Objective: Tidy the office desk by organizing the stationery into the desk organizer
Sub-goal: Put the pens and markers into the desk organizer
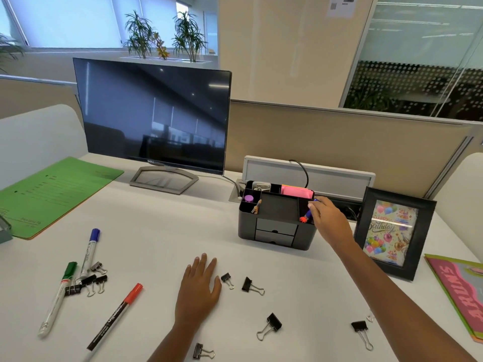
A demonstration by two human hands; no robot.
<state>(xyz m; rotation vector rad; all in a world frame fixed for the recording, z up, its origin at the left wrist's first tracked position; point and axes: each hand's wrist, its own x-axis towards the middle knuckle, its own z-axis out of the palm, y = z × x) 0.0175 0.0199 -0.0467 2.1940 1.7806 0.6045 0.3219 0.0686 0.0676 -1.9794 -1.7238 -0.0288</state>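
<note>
Blue pen (309, 212) tilts in desk organizer's (274, 239) right slot, right hand (328, 218) fingers (317, 207) pinching it. Left hand (200, 291) flat, released, beside nearest binder clip (226, 279).

Rests left grip (198, 286) palm-down on the worktop (162, 244), fingers straight and close together; stretches right arm (386, 296) forward, right grip (326, 218) pinching a pen (308, 213) at the fingertips.

Setting: open-plan office workstation. White desk (162, 231) carries a dark monitor (154, 113) on its stand. Beige cubicle partition (339, 142) behind it, glass wall (418, 61) beyond. Also on the desk: green file folder (52, 194), markers (90, 250), binder clips (252, 285), black desk organizer (277, 228).
</note>
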